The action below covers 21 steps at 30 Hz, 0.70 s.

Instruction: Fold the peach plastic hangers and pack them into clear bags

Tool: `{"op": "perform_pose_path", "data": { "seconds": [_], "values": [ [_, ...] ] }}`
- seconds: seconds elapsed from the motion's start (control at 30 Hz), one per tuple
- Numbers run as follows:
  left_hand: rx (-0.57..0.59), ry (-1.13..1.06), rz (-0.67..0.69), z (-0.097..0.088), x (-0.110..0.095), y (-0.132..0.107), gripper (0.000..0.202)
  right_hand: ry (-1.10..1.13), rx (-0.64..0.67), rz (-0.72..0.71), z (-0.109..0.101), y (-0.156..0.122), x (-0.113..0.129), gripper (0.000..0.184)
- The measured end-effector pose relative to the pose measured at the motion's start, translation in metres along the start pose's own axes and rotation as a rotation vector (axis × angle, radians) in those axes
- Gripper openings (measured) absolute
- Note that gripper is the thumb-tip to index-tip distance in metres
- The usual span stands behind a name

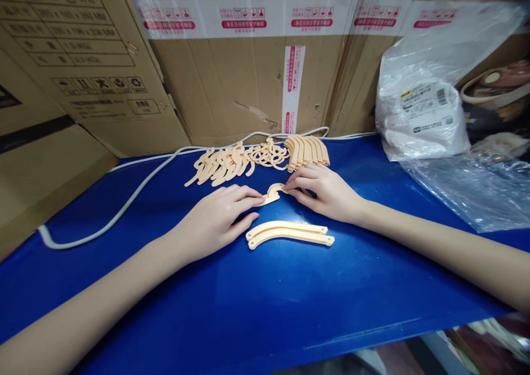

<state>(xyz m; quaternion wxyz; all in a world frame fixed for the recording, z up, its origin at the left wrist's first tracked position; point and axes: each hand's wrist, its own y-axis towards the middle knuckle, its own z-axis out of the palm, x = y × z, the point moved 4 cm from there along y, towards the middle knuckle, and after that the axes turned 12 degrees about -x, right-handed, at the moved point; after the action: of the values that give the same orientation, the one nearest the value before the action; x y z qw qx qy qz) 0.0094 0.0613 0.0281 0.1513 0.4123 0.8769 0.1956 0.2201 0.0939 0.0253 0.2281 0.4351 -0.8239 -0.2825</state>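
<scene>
My left hand (223, 215) pinches the left end of a cream curved plastic piece (273, 191), which looks like a folding-hanger part. On the right, my right hand (325, 193) has its fingers closed at the piece's other end; another cream bit shows partly under them. Just in front lie two long curved arms (290, 234) with holes at their ends, side by side. Behind my hands is a heap of S-shaped pieces (226, 162). Hook-shaped pieces (269, 153) lie beside it, then a neat row of curved arms (308, 149).
A blue table (256, 309) carries everything. Cardboard boxes (248, 82) wall off the back and left. A white cable (141, 190) runs along the left and rear. At the right sit a white plastic package (422, 115) and clear plastic wrap (464, 187).
</scene>
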Motion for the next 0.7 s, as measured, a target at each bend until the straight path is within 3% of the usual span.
{"op": "perform_pose_path", "data": {
  "seconds": [0.5,0.7],
  "values": [
    [-0.032,0.039,0.056,-0.005,-0.006,0.002,0.03,-0.048,-0.058,0.024,-0.005,0.001,-0.002,0.022],
    [-0.068,-0.049,-0.029,-0.014,-0.011,0.005,0.025,-0.325,0.024,-0.25,-0.023,0.004,-0.011,0.026]
  ]
}}
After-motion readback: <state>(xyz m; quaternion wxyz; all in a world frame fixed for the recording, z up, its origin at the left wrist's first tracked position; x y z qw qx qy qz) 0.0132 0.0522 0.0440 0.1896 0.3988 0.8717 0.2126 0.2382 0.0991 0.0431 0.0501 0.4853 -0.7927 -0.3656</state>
